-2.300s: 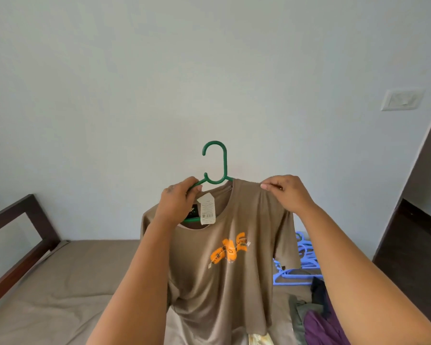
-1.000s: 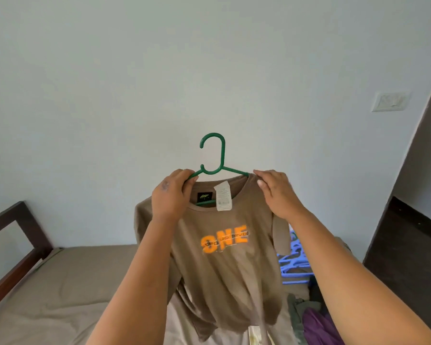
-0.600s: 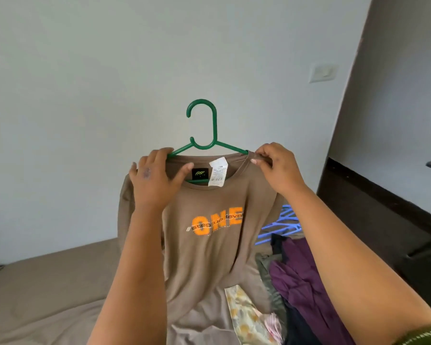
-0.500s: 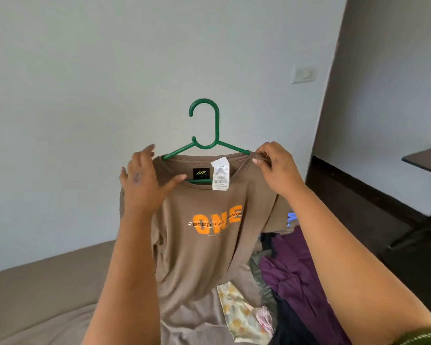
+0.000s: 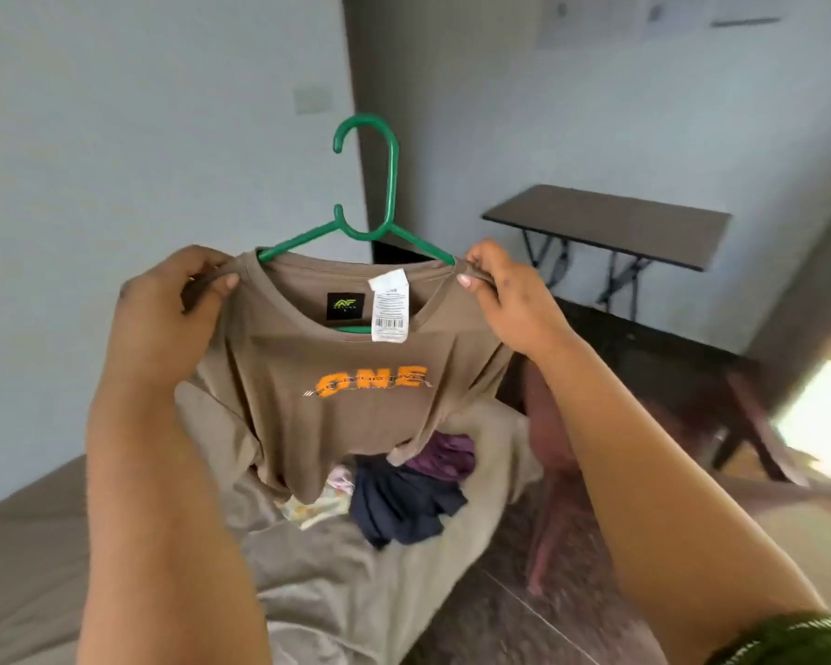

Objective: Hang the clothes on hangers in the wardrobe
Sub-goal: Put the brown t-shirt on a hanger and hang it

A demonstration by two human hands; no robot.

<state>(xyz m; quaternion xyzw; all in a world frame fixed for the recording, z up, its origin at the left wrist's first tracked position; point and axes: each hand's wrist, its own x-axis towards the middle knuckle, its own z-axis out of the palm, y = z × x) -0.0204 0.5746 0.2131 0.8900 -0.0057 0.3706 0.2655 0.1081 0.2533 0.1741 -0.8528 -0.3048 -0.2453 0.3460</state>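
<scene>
A brown T-shirt (image 5: 356,415) with an orange "ONE" print hangs on a green plastic hanger (image 5: 385,184), held up in front of me. The hanger's hook sticks up above the collar and both its arms run inside the neck opening. My left hand (image 5: 164,319) grips the shirt's left shoulder over the hanger arm. My right hand (image 5: 509,295) pinches the right shoulder seam at the other hanger arm. A white care label hangs out of the collar. No wardrobe is in view.
Below the shirt a bed (image 5: 68,544) with a beige sheet carries a pile of clothes: a navy garment (image 5: 404,501), a purple one (image 5: 447,455) and a floral piece. A dark folding table (image 5: 610,223) stands by the right wall. A pinkish chair (image 5: 552,472) is beside the bed.
My view has swung to the right, bringing the table and floor into sight. My left hand went from loosely open on the shoulder to gripping it; the shirt now sits square on the hanger.
</scene>
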